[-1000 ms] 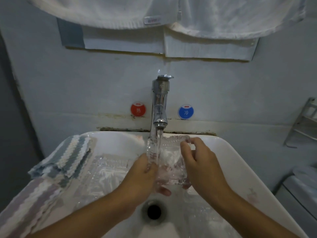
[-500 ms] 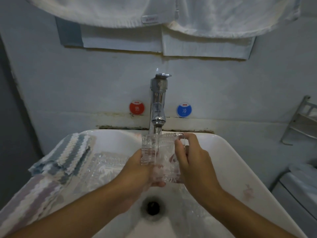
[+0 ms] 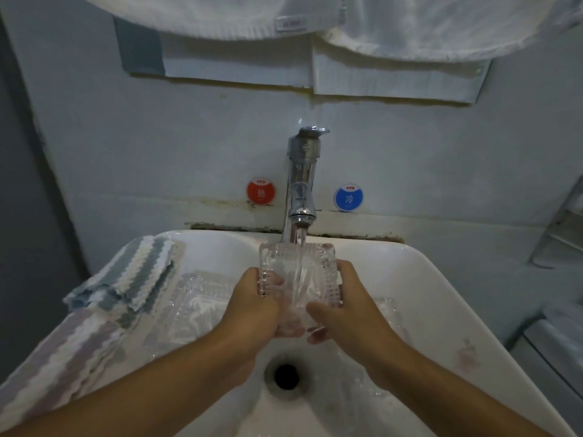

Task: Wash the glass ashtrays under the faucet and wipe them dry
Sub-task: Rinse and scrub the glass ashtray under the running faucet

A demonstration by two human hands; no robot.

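Glass ashtray (image 3: pixel 298 279) rinsed under the running faucet (image 3: pixel 302 181)
Left hand (image 3: pixel 255 305) and right hand (image 3: pixel 345 305) each grip a side, fingers curled beneath; a second ashtray (image 3: pixel 192 302) lies in the sink (image 3: pixel 419 279).

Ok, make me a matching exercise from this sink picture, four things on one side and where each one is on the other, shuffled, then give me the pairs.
Things:
1. held ashtray
2. striped cloth
3. red sticker
4. drain

Places:
A. on the wall, left of the faucet
B. draped over the left rim of the sink
C. at the bottom of the basin, nearest the camera
D. under the running water, gripped by the left hand and right hand

Pairs: 1-D, 2-B, 3-A, 4-C
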